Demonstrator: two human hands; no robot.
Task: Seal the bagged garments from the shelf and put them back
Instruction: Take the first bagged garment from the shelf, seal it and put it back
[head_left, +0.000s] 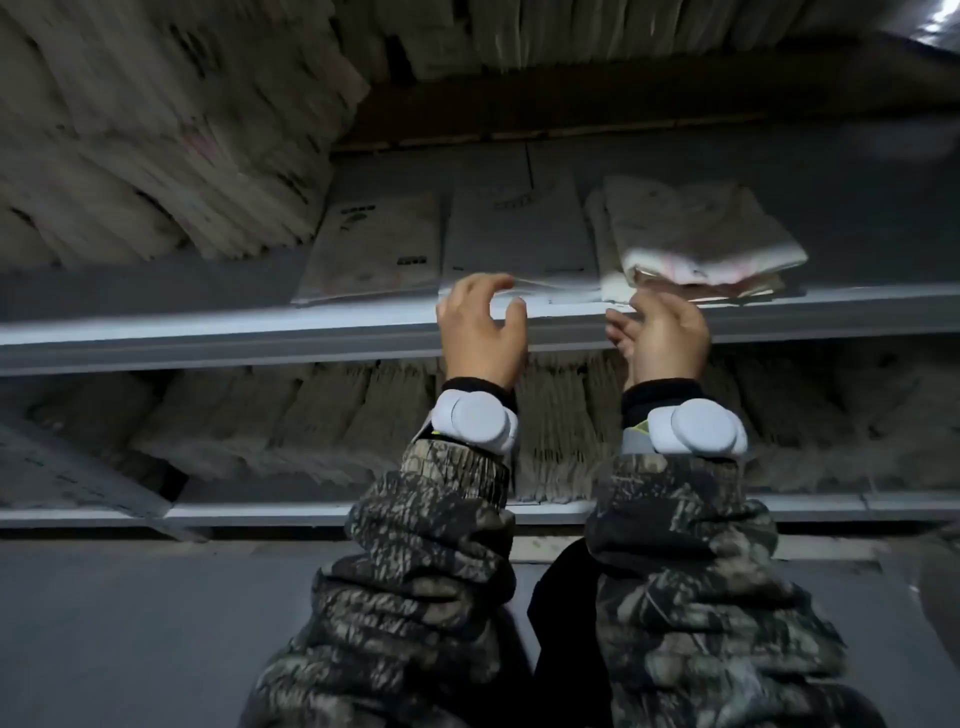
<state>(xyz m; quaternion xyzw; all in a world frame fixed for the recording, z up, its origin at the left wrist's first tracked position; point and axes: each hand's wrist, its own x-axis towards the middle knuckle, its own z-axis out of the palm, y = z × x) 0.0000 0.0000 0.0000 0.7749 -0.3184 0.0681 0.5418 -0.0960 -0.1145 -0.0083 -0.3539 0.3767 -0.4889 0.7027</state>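
Grey metal shelf (208, 338) at twelve o'clock, flat clear-plastic bagged garment (519, 234) lying centre, folded pale bagged stack (701, 234) at one o'clock. Left hand (480, 332) half-curled over the flat bag's front edge, right hand (665, 340) curled beneath the stack; real grip untellable through blur. Seals unreadable too. Judging roughly: fetching or returning, more bags likely waiting.

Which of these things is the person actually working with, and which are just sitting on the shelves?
In the job: left hand, right hand, middle bag that the left hand grips by its front edge, upper shelf.

Just lying about: left bag, folded stack on the right, tall pile far left, packs on the lower shelf.
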